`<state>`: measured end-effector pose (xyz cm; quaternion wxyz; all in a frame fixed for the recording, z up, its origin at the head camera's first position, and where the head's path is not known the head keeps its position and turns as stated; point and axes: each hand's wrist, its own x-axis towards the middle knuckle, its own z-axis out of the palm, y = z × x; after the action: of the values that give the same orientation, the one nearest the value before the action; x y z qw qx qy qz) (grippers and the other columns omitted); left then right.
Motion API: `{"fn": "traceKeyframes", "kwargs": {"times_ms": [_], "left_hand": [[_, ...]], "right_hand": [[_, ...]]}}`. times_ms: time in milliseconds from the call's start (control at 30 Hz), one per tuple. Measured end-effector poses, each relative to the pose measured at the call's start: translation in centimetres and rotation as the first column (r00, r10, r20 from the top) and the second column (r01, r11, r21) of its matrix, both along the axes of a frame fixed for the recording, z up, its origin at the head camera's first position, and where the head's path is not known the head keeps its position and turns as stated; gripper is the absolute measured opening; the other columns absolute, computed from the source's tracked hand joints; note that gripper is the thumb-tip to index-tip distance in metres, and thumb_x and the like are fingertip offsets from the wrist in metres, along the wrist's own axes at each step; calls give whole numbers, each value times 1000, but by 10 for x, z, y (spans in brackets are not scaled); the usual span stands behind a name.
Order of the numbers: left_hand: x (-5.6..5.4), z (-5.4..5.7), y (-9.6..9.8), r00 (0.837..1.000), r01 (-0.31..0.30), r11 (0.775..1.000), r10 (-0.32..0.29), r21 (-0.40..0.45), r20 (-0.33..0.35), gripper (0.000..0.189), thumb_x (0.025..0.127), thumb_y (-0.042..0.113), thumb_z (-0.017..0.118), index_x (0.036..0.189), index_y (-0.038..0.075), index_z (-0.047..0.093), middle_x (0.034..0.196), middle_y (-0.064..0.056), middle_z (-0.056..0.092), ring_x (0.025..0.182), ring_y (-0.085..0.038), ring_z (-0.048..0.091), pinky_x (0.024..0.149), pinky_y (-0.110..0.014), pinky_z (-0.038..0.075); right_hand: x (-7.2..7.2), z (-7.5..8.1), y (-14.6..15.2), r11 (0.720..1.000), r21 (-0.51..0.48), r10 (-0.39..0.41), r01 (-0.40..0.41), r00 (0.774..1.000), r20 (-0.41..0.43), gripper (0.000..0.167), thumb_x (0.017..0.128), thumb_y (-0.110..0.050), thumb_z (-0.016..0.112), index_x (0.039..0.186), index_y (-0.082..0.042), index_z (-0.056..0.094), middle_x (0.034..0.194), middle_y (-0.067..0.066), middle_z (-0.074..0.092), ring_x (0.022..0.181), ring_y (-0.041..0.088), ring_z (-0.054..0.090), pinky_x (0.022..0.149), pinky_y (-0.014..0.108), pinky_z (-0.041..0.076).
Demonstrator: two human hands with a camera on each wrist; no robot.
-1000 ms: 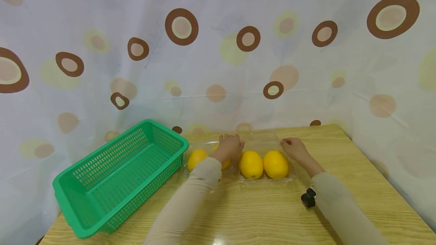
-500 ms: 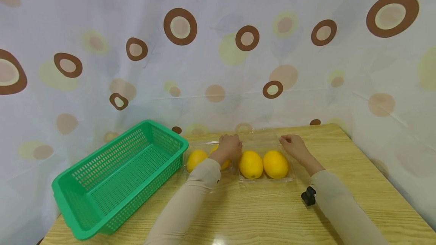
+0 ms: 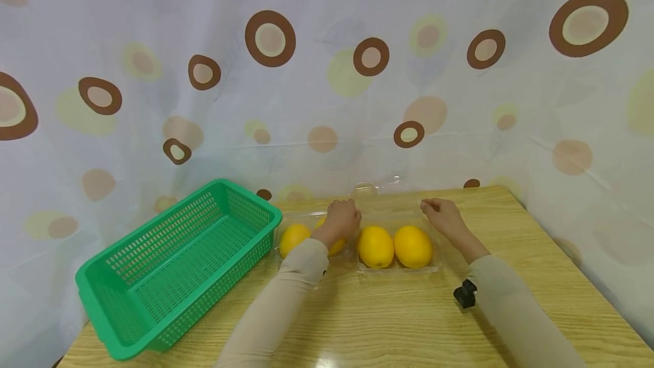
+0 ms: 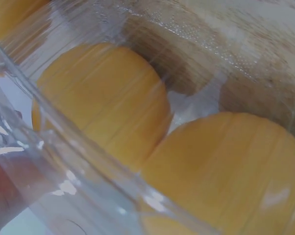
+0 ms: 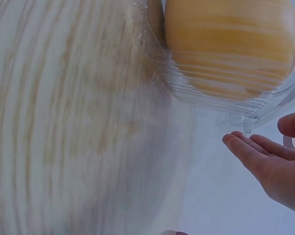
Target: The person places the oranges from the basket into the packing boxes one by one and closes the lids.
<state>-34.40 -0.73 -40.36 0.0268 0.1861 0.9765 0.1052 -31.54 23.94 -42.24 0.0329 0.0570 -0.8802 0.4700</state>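
Note:
Two clear plastic boxes stand side by side on the table, each holding two round yellow-orange fruits. The right box has its clear lid raised at the back. My left hand is at the left edge of this box, fingers bent, partly covering one fruit of the left box. In the left wrist view a finger shows through the plastic; its grip is hidden. At the right back corner, my right hand reaches with nearly straight fingertips up to the plastic, thumb apart.
A green perforated basket stands at the left, its far end close beside the left box. The wooden table ends at a patterned curtain behind and to the right. A black device sits on the right wrist.
The lid of the right box has tilted upward at its far edge. Both hands have stayed nearly in place. The fruits and the basket have not moved.

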Motion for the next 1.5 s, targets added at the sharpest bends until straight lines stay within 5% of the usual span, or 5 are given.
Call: {"fn": "traceKeyframes", "kwargs": {"times_ms": [400,933,1200,1367,1500], "left_hand": [[1,4,-4,997,-80,968,76,239,26,52,102,20,40,141,-13,32,138,-28,46,127,-42,42,108,-46,33],[21,25,-14,997,-72,650,31,757,67,45,104,13,35,145,-4,32,132,-21,45,123,-34,47,103,-45,40],[36,31,-20,1000,-4,544,6,839,1,41,105,20,37,136,-5,46,129,-21,52,119,-34,51,102,-45,41],[45,34,-22,999,-44,479,5,877,47,36,105,17,37,124,-7,56,117,-22,61,111,-34,57,100,-43,43],[53,34,-24,998,-56,481,6,875,61,32,103,13,41,116,-9,61,110,-22,63,104,-34,59,96,-42,46]], "right_hand": [[2,7,2,996,-84,-33,29,998,-48,47,103,-19,45,134,16,45,126,34,53,115,45,53,93,42,49],[20,30,6,989,-147,-29,10,991,-128,46,103,-19,44,138,11,42,133,29,51,115,23,58,90,19,48],[37,38,9,986,-161,7,-42,977,-211,50,103,-26,43,140,7,43,131,29,53,97,-15,51,84,9,44],[46,39,9,980,-171,46,-97,958,-283,49,104,-27,40,138,9,44,129,30,53,105,-8,55,88,12,44],[54,39,9,989,-117,59,-96,956,-288,48,105,-28,37,138,6,46,132,27,52,117,19,57,90,12,43]]}}
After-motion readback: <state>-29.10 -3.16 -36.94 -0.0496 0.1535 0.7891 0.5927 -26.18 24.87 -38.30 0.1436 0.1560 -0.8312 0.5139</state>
